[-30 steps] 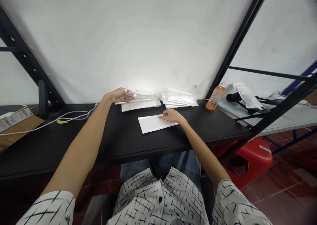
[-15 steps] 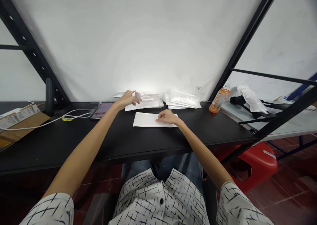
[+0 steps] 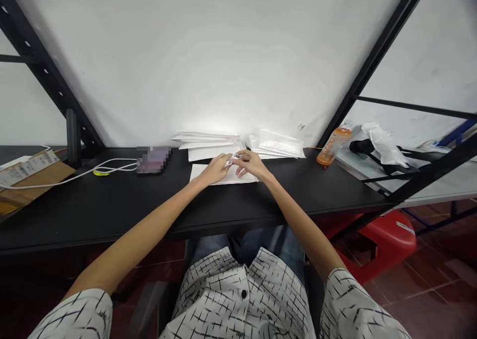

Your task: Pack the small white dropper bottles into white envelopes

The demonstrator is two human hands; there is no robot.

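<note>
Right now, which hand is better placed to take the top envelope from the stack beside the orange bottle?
Probably your right hand: it is closer to the stack of white envelopes than your left hand, which sits farther away from it.

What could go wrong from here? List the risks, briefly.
The small white piece at the fingertips of the left hand and right hand is tiny and could slip and get lost on the black desk.

The white mailer under the hands could shift if pressed unevenly.

The orange drink bottle stands close to the stacked mailers, so a careless reach might knock it against them.
</note>
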